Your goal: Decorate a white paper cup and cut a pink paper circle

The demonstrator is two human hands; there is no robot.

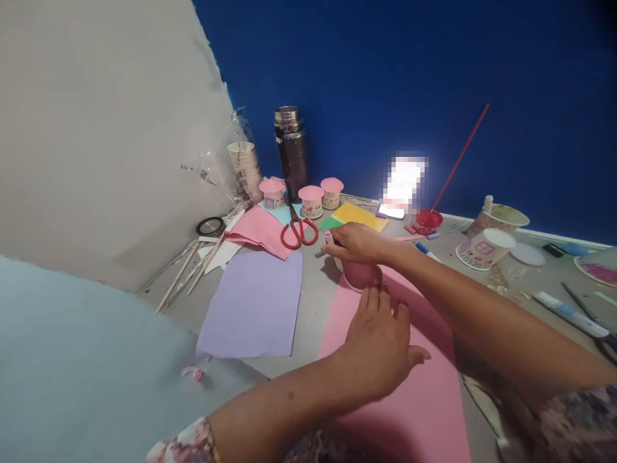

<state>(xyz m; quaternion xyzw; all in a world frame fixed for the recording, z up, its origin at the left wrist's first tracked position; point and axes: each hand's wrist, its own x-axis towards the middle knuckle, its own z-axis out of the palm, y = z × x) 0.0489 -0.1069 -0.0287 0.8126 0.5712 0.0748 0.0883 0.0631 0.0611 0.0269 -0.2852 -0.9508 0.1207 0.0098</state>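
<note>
My left hand (380, 341) rests on a pink paper sheet (414, 399), fingers stretched out against the near side of an upturned pink-bottomed cup (361, 275), holding it in place. My right hand (354, 243) reaches across behind the cup, its fingers closed on a thin marker or pencil (324, 249) whose tip points left by the cup's rim. The cup stands at the far end of the pink sheet.
A lilac sheet (253, 305) lies to the left, red scissors (299, 231) behind it. Three pink-lidded cups (311, 200), a dark flask (290, 151) and stacked cups (245, 167) stand at the back. More cups (484, 247), a red dish (427, 220) and a glue tube (571, 314) lie right.
</note>
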